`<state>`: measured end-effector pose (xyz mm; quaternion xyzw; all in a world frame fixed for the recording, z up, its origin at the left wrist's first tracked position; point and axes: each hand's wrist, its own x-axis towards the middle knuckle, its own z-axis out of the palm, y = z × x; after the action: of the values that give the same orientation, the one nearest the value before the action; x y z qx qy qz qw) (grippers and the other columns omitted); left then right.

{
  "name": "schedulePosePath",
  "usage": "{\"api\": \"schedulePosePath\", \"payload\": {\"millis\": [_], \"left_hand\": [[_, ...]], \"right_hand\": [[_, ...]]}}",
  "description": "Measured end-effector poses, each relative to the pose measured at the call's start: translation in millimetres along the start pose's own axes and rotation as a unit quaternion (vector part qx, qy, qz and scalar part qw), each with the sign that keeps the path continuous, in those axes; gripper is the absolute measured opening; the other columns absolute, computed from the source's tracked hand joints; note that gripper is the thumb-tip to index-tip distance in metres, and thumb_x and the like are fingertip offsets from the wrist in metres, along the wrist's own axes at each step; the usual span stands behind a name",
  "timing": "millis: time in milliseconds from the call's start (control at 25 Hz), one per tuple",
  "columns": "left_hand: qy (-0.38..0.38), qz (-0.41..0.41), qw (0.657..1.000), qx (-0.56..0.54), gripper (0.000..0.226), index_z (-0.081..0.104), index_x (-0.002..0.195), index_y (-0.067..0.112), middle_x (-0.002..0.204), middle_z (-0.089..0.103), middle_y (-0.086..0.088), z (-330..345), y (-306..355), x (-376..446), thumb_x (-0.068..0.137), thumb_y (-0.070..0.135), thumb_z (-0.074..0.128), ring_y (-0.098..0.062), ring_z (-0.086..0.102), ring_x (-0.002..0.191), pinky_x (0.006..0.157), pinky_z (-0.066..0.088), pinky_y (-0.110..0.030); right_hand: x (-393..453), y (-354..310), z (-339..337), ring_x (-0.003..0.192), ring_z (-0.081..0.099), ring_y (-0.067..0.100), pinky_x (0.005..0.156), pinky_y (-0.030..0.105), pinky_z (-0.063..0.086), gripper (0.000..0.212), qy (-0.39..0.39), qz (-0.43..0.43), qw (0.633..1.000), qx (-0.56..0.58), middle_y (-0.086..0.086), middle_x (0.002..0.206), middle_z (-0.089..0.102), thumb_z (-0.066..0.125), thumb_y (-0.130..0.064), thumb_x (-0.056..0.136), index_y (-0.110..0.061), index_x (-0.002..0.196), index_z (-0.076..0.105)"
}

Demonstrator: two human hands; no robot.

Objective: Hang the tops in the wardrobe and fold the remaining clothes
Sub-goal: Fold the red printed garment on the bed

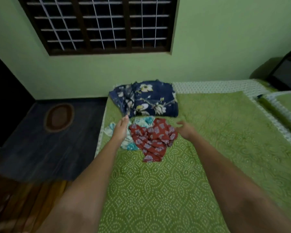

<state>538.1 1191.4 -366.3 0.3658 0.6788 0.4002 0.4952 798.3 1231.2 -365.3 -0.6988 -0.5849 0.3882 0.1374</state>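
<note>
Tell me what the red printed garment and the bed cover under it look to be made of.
Red printed garment: thin, soft woven cloth, matte, maybe cotton or rayon; it lies crumpled in many small limp folds. Bed cover: green cloth with a white dotted print, matte, lying flat and smooth, probably cotton; the blur hides the weave.

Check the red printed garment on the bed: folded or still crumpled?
Crumpled. The red printed garment lies bunched in uneven wrinkles on the green bedspread, partly over a white-and-teal garment.
</note>
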Motion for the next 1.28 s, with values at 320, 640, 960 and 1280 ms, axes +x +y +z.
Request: {"api": "schedulePosePath", "payload": {"millis": [320,640,960,1280], "left_hand": [[-0.047,-0.113,0.982,0.143,0.048,0.046,0.138,0.007,0.144,0.045,-0.013,73.5,-231.9,139.8,0.093,0.013,0.060,-0.031,0.049,0.126,0.103,0.042,-0.047],[-0.188,0.124,0.873,0.433,0.068,0.033,0.147,0.021,0.155,0.025,0.002,136.0,-313.7,252.3,0.088,0.004,0.060,-0.019,0.035,0.135,0.111,0.033,-0.032],[-0.169,0.067,0.811,0.557,0.023,0.061,0.106,0.006,0.112,0.062,-0.016,150.2,-314.1,224.0,0.084,0.012,0.064,-0.033,0.061,0.101,0.086,0.051,-0.040],[-0.459,-0.245,0.583,0.624,0.034,0.055,0.119,-0.016,0.125,0.059,-0.026,74.0,-326.8,117.8,0.093,0.005,0.055,-0.028,0.062,0.076,0.060,0.053,-0.017]], "right_hand": [[144.9,152.6,170.1,0.123,0.050,0.028,0.099,0.027,0.036,0.039,-0.101,0.041,0.984,-0.142,0.015,0.135,0.053,0.054,-0.017,0.095,-0.006,0.133,0.051],[283.7,183.2,242.0,0.132,0.028,0.016,0.112,0.029,0.019,0.102,0.007,0.057,0.995,0.087,0.012,0.154,0.013,0.075,-0.011,0.080,-0.009,0.151,0.002],[266.9,216.5,251.1,0.116,0.055,0.031,0.095,0.033,0.044,0.064,-0.037,0.079,0.981,-0.174,0.015,0.125,0.059,0.074,-0.023,0.080,-0.010,0.134,0.043],[153.4,244.0,235.2,0.122,0.052,0.028,0.100,0.031,0.041,0.040,-0.270,0.034,0.891,-0.364,0.013,0.132,0.056,0.047,-0.031,0.098,-0.004,0.126,0.058]]}}
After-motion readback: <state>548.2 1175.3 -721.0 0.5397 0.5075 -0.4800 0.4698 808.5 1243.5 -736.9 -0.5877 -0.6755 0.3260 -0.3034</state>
